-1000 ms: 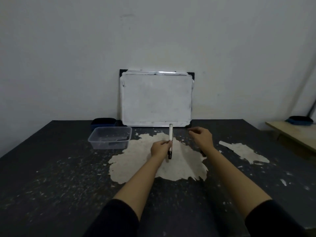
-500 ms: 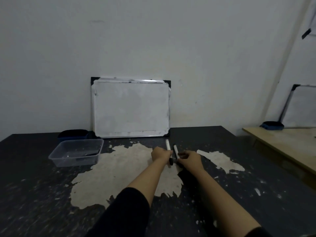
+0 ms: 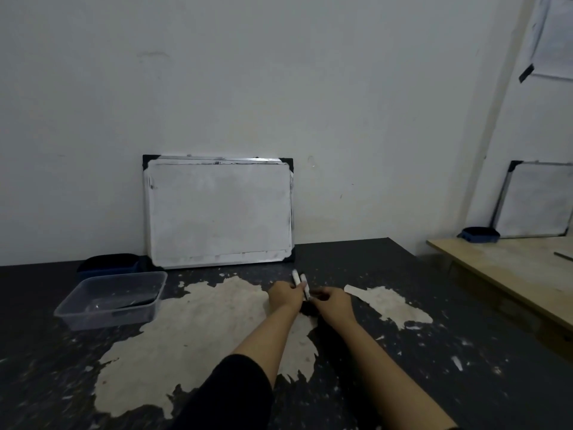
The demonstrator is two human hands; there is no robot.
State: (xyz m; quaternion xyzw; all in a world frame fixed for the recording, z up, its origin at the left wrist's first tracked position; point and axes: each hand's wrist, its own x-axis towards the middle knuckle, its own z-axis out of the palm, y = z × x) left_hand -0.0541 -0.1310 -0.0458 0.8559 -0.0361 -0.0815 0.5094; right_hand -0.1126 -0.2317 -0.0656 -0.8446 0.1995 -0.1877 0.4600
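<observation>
Two markers (image 3: 300, 279) lie side by side near the middle of the dark table (image 3: 434, 367), white barrels pointing toward 12 o'clock, their dark ends hidden between the two hands. The left hand (image 3: 283, 295) has its fingers curled round the left one. The right hand (image 3: 333, 302) sits just at 3 o'clock of it, fingers bent inward and pinching at the dark end of the other marker; exactly how its fingertips meet the marker is too dim to tell. The two hands nearly touch.

Under the hands and forearms the table's dark coating is peeled away in a big pale patch (image 3: 192, 342). A smaller pale patch (image 3: 390, 302) lies at 3 o'clock of the right hand, close by.

At 12 o'clock of the markers a whiteboard (image 3: 218, 212) leans upright against the wall, its lower edge resting on the table, a short way beyond the marker tips. At 9 o'clock of the left hand, well apart, stands a clear plastic tub (image 3: 114, 299) with something dark lying in it. Behind the tub, at its 12 o'clock and touching the wall, is a dark blue tray (image 3: 107, 265).

Far out at 2 o'clock a wooden bench (image 3: 508, 268) carries a second whiteboard (image 3: 539, 200) propped on the wall and a blue tray (image 3: 480, 234) just beside it. Nothing lies between the hands and the near whiteboard except the markers themselves.
</observation>
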